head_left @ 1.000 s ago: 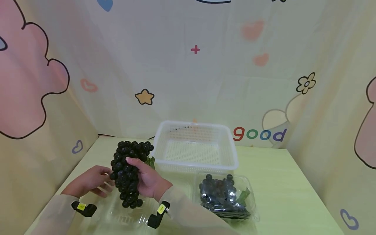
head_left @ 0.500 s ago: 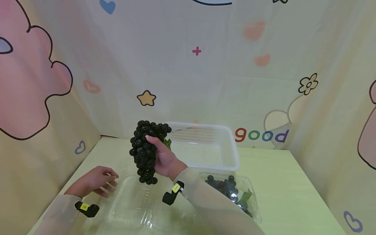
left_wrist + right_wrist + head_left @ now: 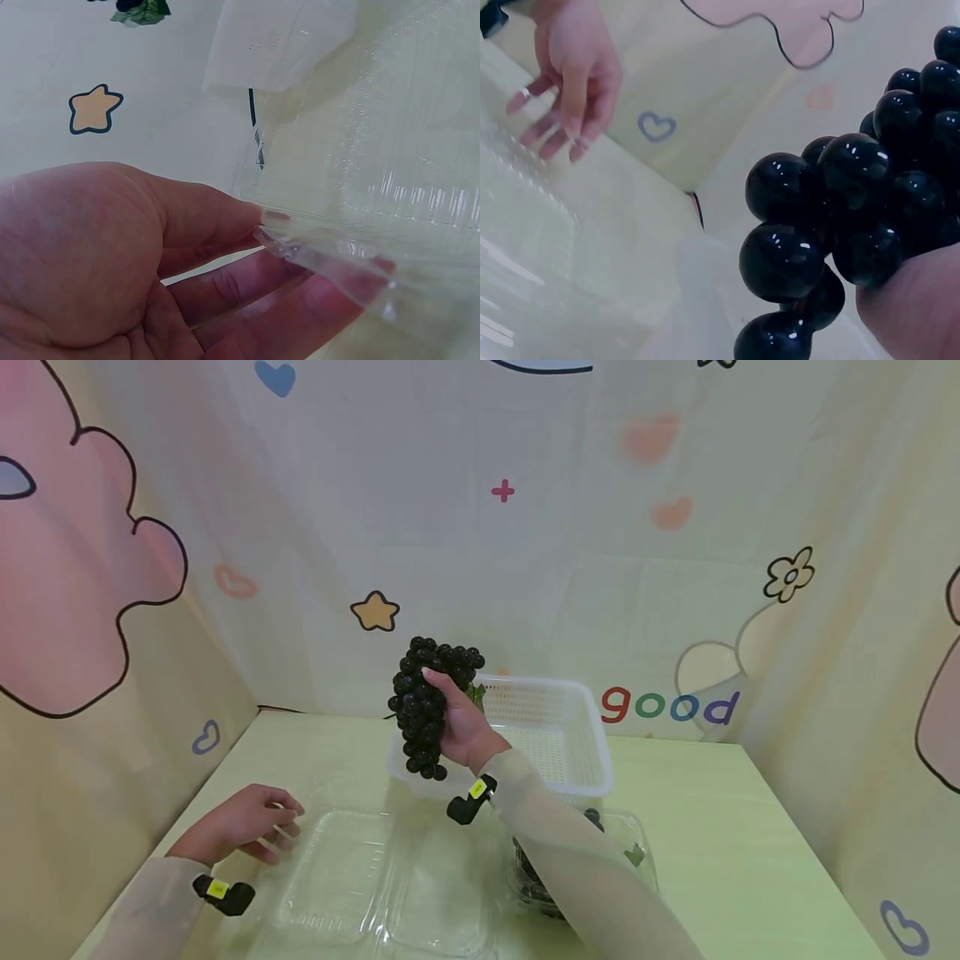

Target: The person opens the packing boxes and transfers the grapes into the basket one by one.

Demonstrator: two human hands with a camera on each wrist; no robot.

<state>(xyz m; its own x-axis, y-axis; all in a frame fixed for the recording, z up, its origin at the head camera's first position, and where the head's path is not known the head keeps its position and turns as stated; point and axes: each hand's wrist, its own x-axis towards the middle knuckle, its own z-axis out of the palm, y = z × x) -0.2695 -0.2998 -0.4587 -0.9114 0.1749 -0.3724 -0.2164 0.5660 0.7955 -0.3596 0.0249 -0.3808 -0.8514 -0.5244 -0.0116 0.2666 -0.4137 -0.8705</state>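
My right hand (image 3: 467, 731) grips a bunch of dark grapes (image 3: 420, 706) with a green leaf, thumb laid across the front. The bunch is held up and overlaps the left side of the white basket (image 3: 597, 735) in the head view. In the right wrist view the grapes (image 3: 855, 180) loom large beside part of the hand. At the left, my left hand (image 3: 243, 822) pinches the edge of an opened clear plastic clamshell box (image 3: 438, 893) lying on the table. The left wrist view shows thumb and fingers on its thin rim (image 3: 289, 247).
A second clear box (image 3: 637, 822) with dark grapes (image 3: 536, 885) and a green leaf stands at the right, partly hidden by my right sleeve (image 3: 592, 868). The pale table (image 3: 720, 852) is enclosed by a printed curtain (image 3: 525, 568) at the back and sides.
My right hand has carried the grapes up, away and rightward, from over the open clamshell to the basket's left side. The left hand has stayed almost still.
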